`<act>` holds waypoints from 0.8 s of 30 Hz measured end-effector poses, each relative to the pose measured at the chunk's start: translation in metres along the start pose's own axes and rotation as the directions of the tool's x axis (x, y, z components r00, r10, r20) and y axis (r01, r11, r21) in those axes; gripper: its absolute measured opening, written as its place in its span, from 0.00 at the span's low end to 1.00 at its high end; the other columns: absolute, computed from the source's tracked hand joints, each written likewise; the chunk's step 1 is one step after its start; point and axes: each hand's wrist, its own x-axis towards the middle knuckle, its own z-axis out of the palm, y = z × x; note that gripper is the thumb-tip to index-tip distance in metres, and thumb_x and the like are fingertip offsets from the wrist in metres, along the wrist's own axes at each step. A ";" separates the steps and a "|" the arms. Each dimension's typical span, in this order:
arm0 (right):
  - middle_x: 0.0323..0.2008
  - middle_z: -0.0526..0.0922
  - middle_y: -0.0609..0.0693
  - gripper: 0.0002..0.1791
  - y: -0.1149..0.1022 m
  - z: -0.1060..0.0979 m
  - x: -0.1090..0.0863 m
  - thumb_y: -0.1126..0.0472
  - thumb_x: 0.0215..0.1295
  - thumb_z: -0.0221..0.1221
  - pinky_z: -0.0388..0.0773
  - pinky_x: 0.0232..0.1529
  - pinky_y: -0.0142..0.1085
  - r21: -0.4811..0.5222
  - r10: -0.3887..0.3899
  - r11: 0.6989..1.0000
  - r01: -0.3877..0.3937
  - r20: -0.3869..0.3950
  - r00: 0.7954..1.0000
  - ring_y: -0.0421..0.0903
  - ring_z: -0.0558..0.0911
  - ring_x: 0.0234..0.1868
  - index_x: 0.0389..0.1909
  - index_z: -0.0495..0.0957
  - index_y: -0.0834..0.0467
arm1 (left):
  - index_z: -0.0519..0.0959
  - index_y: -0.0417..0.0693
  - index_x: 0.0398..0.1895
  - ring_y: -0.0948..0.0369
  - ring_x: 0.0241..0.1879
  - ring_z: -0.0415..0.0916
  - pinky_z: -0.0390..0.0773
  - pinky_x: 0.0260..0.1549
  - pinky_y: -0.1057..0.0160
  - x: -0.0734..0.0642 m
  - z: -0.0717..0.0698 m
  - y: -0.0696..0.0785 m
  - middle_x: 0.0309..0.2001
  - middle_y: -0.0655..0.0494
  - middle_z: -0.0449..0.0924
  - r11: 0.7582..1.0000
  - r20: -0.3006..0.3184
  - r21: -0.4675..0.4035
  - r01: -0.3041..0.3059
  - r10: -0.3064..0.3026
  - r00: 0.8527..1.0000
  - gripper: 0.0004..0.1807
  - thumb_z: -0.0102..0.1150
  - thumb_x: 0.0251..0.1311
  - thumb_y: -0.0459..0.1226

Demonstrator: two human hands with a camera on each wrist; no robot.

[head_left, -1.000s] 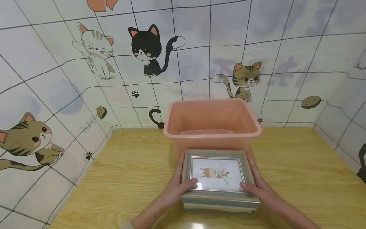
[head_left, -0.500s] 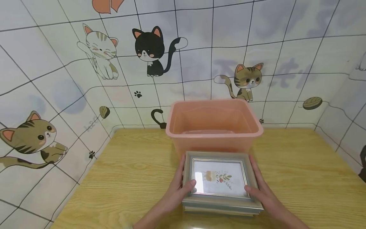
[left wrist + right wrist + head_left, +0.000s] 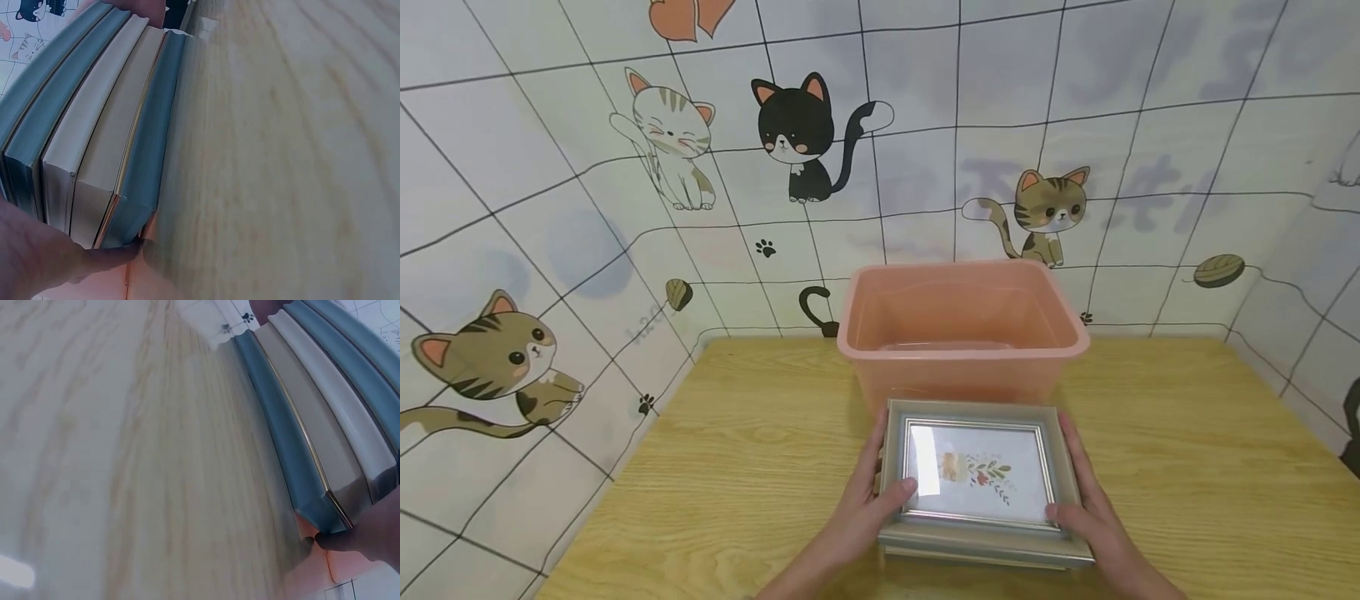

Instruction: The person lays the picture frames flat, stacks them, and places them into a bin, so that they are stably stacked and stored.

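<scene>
A stack of several picture frames sits in front of the tub, gripped from both sides. The top picture frame (image 3: pixel 981 533) is grey-silver and glazed, with a plant drawing behind glare. My left hand (image 3: pixel 867 504) holds the stack's left side, thumb over the top frame's inner edge. On the opposite side my right hand (image 3: pixel 1093 512) grips likewise, its thumb on the lower right corner. In the left wrist view, blue frames (image 3: pixel 147 134), a white frame (image 3: pixel 94 112) and a beige frame (image 3: pixel 115 125) show edge-on; my left fingers reach the lowest frame. The right wrist view shows the same layers.
A pink plastic tub (image 3: pixel 962 355) with nothing visible inside stands directly behind the stack, near the back wall. Wood-grain tabletop (image 3: pixel 745 433) extends on both sides. A tiled wall covering (image 3: pixel 917 183) with cartoon cats encloses the back and sides.
The stack's top face has turned slightly toward me and moved a little down and right. Less of the lower layers shows at the front. Both hands keep their grip.
</scene>
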 end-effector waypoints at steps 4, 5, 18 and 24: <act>0.81 0.34 0.44 0.54 0.001 0.002 0.004 0.71 0.61 0.47 0.41 0.64 0.28 0.038 0.018 0.999 -0.017 -0.025 1.000 0.32 0.48 0.72 0.84 0.34 0.38 | 0.42 0.64 0.85 0.38 0.67 0.61 0.73 0.55 0.42 0.002 -0.002 0.003 0.80 0.43 0.48 0.999 -0.005 -0.031 0.041 -0.041 0.999 0.47 0.58 0.71 0.44; 0.82 0.34 0.46 0.55 0.001 0.003 0.005 0.71 0.60 0.47 0.36 0.68 0.32 0.050 0.028 0.998 -0.026 -0.028 0.999 0.31 0.47 0.72 0.84 0.34 0.37 | 0.42 0.66 0.85 0.37 0.67 0.62 0.73 0.54 0.41 0.002 -0.002 0.004 0.80 0.42 0.48 0.998 -0.008 -0.034 0.054 -0.055 0.998 0.47 0.58 0.70 0.44; 0.77 0.37 0.59 0.52 -0.030 -0.010 0.004 0.66 0.66 0.47 0.76 0.46 0.41 0.090 0.258 0.963 -0.255 -0.027 0.966 0.61 0.56 0.62 0.81 0.34 0.26 | 0.44 0.69 0.84 0.37 0.69 0.59 0.68 0.59 0.34 0.009 0.002 0.029 0.80 0.42 0.50 0.980 -0.010 -0.018 0.199 -0.199 0.980 0.47 0.58 0.68 0.53; 0.77 0.31 0.58 0.51 -0.044 -0.020 0.008 0.64 0.68 0.46 0.77 0.44 0.44 0.112 0.298 0.948 -0.298 0.009 0.954 0.63 0.53 0.63 0.78 0.34 0.19 | 0.45 0.72 0.84 0.39 0.69 0.60 0.67 0.59 0.34 0.014 0.005 0.047 0.80 0.43 0.49 0.970 -0.015 -0.048 0.240 -0.241 0.970 0.47 0.59 0.66 0.53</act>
